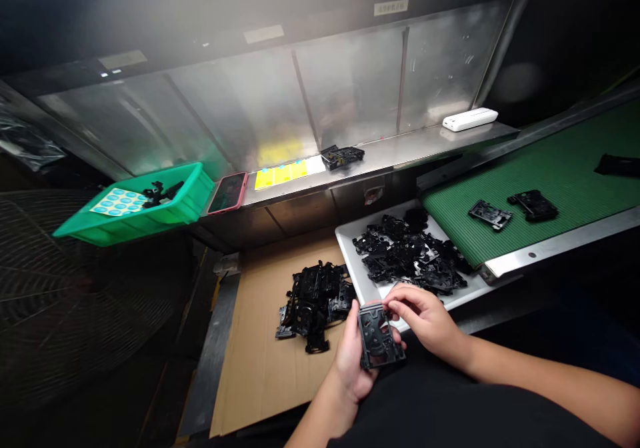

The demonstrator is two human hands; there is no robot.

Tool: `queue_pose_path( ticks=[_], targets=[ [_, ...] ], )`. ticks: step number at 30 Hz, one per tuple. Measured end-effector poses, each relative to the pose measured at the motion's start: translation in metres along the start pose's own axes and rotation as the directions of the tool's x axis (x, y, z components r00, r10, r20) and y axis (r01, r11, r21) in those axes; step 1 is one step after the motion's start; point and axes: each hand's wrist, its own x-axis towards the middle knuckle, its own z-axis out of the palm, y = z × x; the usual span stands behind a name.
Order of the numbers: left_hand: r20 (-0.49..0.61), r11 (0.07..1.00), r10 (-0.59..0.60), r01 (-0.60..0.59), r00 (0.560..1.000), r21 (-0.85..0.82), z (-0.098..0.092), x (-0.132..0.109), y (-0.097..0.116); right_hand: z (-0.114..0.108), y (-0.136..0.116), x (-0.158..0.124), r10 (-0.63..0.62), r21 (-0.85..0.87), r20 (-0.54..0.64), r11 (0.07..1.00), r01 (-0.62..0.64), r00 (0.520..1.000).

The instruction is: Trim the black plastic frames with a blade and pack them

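Note:
My left hand (354, 355) is wrapped round a black plastic frame part (377, 338), held tilted with its flat, holed face toward me. At the part's upper right edge, the thumb and fingers of my right hand (423, 315) are pinched together; whatever lies between the fingertips is too small to name. Just beyond the hands stands a white tray (353, 261) heaped with black plastic parts (405, 251). To the left, a loose pile of similar black parts (315, 301) lies on a sheet of cardboard (255, 361).
A green conveyor belt (565, 168) at right carries several black parts. Along the metal shelf (390, 168) are a white device (470, 119), a black part (343, 157), yellow labels (281, 174) and a phone (228, 193). A green bin (193, 201) and a fan (75, 295) stand left.

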Motion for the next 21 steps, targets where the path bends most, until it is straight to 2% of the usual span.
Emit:
queue_pose_path(
  ticks=[6, 12, 15, 18, 21],
  targets=[
    [-0.006, 0.999, -0.003, 0.004, 1.0, 0.032, -0.001, 0.001, 0.001, 0.0, 0.002, 0.002, -0.031, -0.016, -0.001, 0.999, 0.031, 1.0],
    [-0.079, 0.999, 0.021, -0.018, 0.997, 0.04, -0.005, 0.004, -0.005, -0.001, 0.003, 0.002, -0.219, -0.211, 0.098, 0.949, 0.235, 0.971],
    [-0.088, 0.999, 0.021, -0.017, 0.996, 0.05, -0.007, 0.005, -0.008, -0.001, 0.005, 0.001, -0.257, -0.247, 0.13, 0.927, 0.282, 0.958],
    [-0.081, 0.98, 0.124, -0.11, 0.989, 0.163, -0.005, 0.004, -0.009, -0.001, 0.005, 0.0, -0.273, -0.244, 0.153, 0.921, 0.304, 0.95],
    [-0.067, 0.902, 0.266, -0.224, 0.962, 0.37, -0.006, 0.004, -0.008, -0.002, 0.004, -0.001, -0.32, -0.191, 0.141, 0.92, 0.343, 0.937]
  ],
)
